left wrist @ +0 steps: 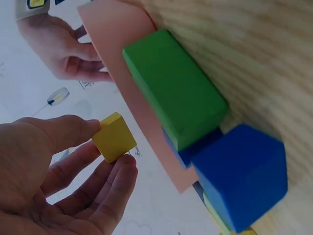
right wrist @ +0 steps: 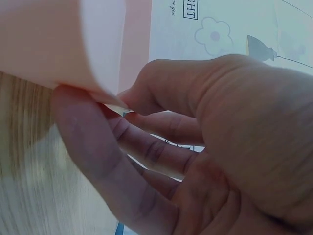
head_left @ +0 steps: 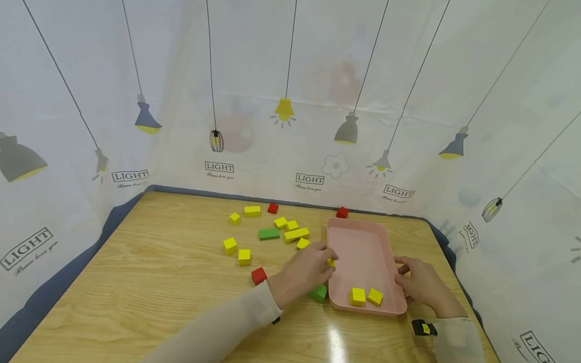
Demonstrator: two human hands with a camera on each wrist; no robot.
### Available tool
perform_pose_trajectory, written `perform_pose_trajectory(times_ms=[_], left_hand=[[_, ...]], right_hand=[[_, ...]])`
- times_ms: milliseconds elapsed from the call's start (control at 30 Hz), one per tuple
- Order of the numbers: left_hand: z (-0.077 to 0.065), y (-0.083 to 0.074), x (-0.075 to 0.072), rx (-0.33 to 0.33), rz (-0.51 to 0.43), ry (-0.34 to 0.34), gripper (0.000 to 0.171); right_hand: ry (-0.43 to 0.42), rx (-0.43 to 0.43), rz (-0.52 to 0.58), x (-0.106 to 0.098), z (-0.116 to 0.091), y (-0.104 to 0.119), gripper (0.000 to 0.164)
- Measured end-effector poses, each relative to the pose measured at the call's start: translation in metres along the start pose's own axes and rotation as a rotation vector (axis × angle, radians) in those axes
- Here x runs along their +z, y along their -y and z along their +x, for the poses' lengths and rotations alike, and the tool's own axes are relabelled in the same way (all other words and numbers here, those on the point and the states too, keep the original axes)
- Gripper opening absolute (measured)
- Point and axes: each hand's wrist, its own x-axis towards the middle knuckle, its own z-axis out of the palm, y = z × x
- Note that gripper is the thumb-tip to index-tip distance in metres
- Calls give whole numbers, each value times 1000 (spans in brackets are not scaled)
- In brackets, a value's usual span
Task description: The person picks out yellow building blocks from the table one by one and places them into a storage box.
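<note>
My left hand hovers beside the left rim of a pink tray. Between its thumb and fingertips it pinches a yellow cube, mostly hidden behind the fingers in the head view. My right hand grips the tray's right edge, thumb at the rim and a finger beneath it in the right wrist view. Two yellow cubes lie inside the tray's near end. Under the left hand, a green block and a blue block sit against the tray's outer left side.
Left of the tray are scattered several yellow blocks, a flat green block and a red cube. Another red cube stands behind the tray. A printed curtain borders the wooden table at the back and sides.
</note>
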Motion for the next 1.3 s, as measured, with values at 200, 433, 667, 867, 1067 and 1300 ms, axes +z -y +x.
perform_pose_trajectory(times_ms=[200, 433, 667, 867, 1067, 1300], left_hand=[[-3, -7, 10, 64, 23, 19, 23], [-7, -12, 22, 116, 2, 102, 24], [-9, -15, 28, 151, -6, 142, 23], [-8, -17, 32, 177, 51, 156, 22], [-7, -18, 33, 189, 133, 167, 21], [-6, -17, 29, 189, 144, 154, 21]], right_hand=[[-2, 8, -3, 1, 2, -1, 56], [-2, 16, -5, 2, 3, -3, 56], [0, 26, -13, 2, 3, -3, 57], [3, 31, -16, 2, 4, -3, 56], [-1, 26, -26, 2, 4, -4, 56], [3, 30, -23, 1, 4, -4, 56]])
